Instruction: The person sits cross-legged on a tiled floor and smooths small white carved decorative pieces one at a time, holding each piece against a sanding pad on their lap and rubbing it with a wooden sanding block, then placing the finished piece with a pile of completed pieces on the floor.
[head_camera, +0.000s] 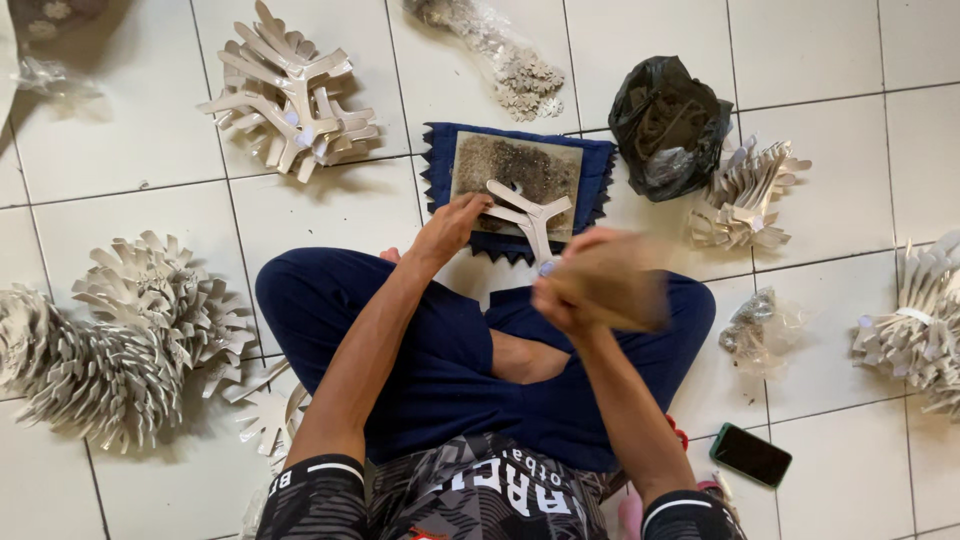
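Right hand (575, 290) round blurred block (612, 283), left hand (452, 225) on cutout (527, 212)

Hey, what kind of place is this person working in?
Probably a home workshop on a tiled floor: the person sits cross-legged, left hand pressing a pale forked cutout on a worn board, with stacks of similar cutouts all around.

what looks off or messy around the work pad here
Nothing looks damaged. The right hand and the brown block it holds are blurred. Loose cut-outs lie scattered by the left knee, apart from the bundled stacks.
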